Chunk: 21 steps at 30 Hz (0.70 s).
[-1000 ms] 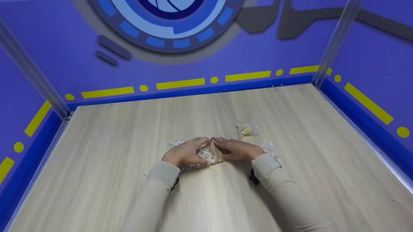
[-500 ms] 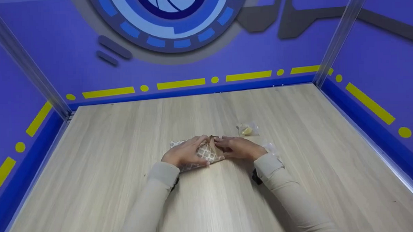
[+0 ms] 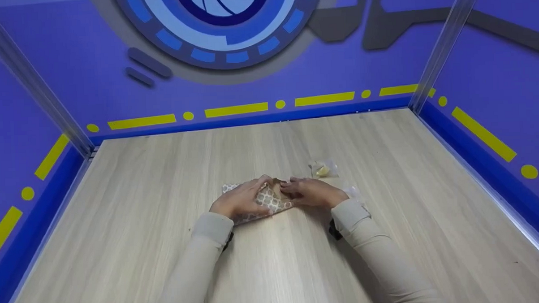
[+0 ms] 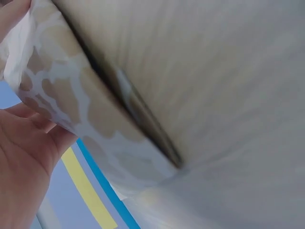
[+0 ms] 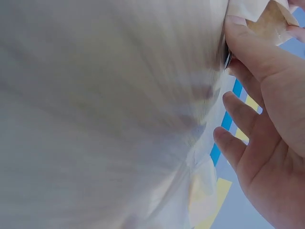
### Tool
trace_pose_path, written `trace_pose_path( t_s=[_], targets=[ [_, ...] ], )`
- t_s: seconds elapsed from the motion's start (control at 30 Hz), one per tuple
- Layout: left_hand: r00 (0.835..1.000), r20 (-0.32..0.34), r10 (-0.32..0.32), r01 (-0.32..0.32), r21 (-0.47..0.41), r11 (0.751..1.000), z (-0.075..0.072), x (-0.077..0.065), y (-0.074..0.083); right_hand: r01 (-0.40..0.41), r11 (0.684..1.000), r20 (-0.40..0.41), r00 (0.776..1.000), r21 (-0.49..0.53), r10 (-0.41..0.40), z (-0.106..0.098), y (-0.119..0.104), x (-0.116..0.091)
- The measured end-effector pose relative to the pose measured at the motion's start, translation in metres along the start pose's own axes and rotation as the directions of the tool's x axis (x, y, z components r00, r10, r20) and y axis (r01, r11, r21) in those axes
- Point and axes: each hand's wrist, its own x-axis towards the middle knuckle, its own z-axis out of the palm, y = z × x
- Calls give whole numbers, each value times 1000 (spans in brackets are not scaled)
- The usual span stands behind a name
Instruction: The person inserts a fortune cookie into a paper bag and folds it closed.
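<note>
No lettering, label, brand, number or sign can be read in the head view or in either wrist view.

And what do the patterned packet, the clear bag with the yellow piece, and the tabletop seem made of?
Patterned packet: probably matte paper; creased, brown inside. Clear bag: likely thin, shiny plastic; contents show through. Tabletop: wood or laminate; grain, soft sheen.
</note>
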Motion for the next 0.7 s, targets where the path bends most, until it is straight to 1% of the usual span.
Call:
trace_pose_path(
  t_s=[0.13, 0.23, 0.43, 0.63, 0.7],
  targets=[
    [1000, -15, 1, -2, -24, 1000, 0, 0, -1, 15, 1000, -13, 1000, -11, -16, 1, 0, 0],
    [1000, -19, 10, -11, -25, 1000, 0, 0, -2, 22, 1000, -15, 1000, -12, -22, 0, 0, 0],
    [1000, -12, 9, -10, -28, 1000, 0, -1, -1, 2, 1000, 11, 1000, 30, -2, -1, 1, -1],
    [1000, -22, -8, 7, -19, 1000, 1, 0, -2, 38, 997, -6, 999, 69, -38, -3, 3, -3],
    [1000, -20, -10, 10, -13, 1000, 2, 0, -1, 33, 996, -3, 999, 89, -32, -4, 4, -4]
  ],
)
